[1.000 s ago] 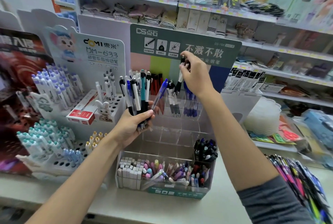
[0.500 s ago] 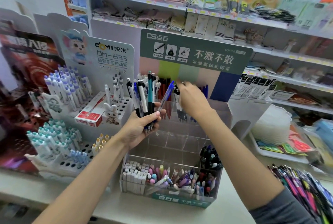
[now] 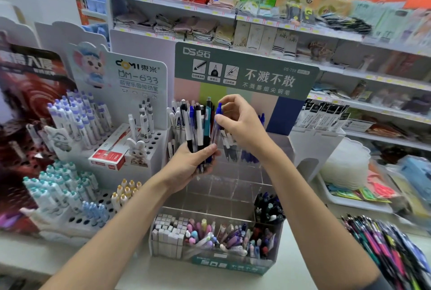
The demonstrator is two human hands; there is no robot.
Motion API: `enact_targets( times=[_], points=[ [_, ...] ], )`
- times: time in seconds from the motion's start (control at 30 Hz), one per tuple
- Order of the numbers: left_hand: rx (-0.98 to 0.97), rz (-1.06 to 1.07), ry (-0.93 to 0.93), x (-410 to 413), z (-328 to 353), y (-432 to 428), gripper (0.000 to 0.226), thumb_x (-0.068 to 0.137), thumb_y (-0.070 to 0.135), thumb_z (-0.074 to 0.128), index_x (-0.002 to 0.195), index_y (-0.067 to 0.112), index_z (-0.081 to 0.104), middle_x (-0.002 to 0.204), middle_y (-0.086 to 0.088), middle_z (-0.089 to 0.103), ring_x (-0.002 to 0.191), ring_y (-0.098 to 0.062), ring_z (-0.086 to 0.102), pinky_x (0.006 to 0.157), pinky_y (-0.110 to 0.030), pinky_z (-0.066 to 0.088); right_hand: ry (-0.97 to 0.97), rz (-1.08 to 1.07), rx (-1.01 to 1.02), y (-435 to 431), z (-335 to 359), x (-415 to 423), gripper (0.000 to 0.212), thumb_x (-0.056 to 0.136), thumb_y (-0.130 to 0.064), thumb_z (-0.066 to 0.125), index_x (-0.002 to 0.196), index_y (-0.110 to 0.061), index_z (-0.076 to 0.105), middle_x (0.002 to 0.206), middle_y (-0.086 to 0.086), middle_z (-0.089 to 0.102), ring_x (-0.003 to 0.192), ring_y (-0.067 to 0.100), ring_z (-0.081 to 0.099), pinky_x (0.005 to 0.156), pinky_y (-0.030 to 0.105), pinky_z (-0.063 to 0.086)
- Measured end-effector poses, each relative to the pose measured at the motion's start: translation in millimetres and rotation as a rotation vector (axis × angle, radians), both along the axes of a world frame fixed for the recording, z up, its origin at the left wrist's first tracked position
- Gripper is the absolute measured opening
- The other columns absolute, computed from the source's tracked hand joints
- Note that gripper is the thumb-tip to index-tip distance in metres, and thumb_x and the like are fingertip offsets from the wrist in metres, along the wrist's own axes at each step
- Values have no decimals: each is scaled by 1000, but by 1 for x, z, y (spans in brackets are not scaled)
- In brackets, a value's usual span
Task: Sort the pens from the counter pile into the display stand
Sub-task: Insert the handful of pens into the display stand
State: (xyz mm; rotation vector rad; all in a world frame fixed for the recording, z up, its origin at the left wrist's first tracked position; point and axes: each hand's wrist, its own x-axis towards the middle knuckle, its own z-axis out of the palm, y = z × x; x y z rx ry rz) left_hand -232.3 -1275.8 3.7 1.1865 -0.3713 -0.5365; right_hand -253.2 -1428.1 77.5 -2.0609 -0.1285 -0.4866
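While the left hand (image 3: 191,166) grips a bunch of pens (image 3: 198,126) upright in its curled fingers, the right hand (image 3: 243,126) sits at its two o'clock. The right thumb and forefinger pinch the blue-topped pen (image 3: 218,112) at the bunch's right edge. Whether that pen's lower end lies inside the left grip I cannot tell.

Both hands hover in front of the top tier of the clear display stand (image 3: 224,187), whose green header board (image 3: 245,75) rises at twelve o'clock from them. A few blue pens (image 3: 249,157) stand in the top tier, partly hidden by the right wrist. At six o'clock from the hands, the stand's front bin (image 3: 210,238) holds a jumble of pastel and white items, and a small compartment at its two o'clock is packed with dark pens (image 3: 268,208).

The counter pile (image 3: 384,250), many-coloured and blurred, lies at four o'clock in the view, well apart from the stand. A white pegged stand (image 3: 140,84) stands at nine o'clock, just beside the clear one.
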Motion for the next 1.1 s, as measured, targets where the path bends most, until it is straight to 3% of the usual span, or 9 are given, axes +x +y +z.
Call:
enact_targets(
  times=[0.1,0.27,0.4,0.5,0.63,0.73,0.83,0.97,1.1],
  points=[
    [28,22,-18,1,0,0,13,94,16,61,102,6,64,78,-4,70,64,-11,62,53,-21,49,-5,14,10,-4,-1,-3,26,93,-12,64,114,-21,51,102,11,68,92,21,67,82,30,57],
    [212,2,-249,5,4,-1,11,94,18,63,89,9,62,69,-1,64,60,-9,56,48,-19,42,-42,60,38,-3,10,-9,30,88,-11,69,117,-16,60,82,6,58,72,15,53,72,31,51],
    [271,-35,-346,6,8,-4,11,93,19,66,94,9,62,74,-1,66,64,-10,61,48,-20,42,9,71,-67,-1,18,-11,27,84,-25,77,110,-26,70,82,6,61,73,16,53,81,42,54],
    [279,6,-391,6,8,-7,9,92,17,67,95,12,61,70,3,67,64,-9,62,48,-21,44,3,7,-153,-1,19,-13,34,83,-28,78,116,-24,70,93,-3,63,83,18,60,85,36,55],
    [253,17,-413,2,6,-11,10,91,15,68,95,17,59,67,7,66,63,-6,61,49,-20,44,-7,-45,-228,-3,18,-13,36,87,-22,73,122,-21,68,90,-12,56,77,9,52,85,32,53],
    [211,6,-390,0,6,-12,11,90,19,68,97,16,60,71,6,68,66,-7,63,50,-20,45,-4,-14,-163,-4,18,-14,22,87,-21,74,108,-26,70,92,-2,53,76,14,50,82,39,55],
    [167,4,-317,2,6,-12,13,90,19,68,99,14,61,75,4,70,73,-10,66,54,-21,45,-7,13,-68,-8,18,-16,16,88,-17,72,101,-25,69,110,10,50,80,26,55,76,38,59],
    [128,17,-253,4,6,-14,17,90,18,68,104,12,61,77,2,70,69,-6,65,55,-19,45,-62,-1,39,-12,13,-17,19,89,-15,71,94,-33,67,117,10,48,91,44,59,75,41,60],
    [40,47,-136,4,6,-18,43,80,28,72,111,0,64,76,-4,70,63,-8,60,50,-16,40,-142,-68,108,-17,7,-16,17,91,-17,68,101,-31,65,114,19,52,91,46,57,76,43,58]
  ],
)
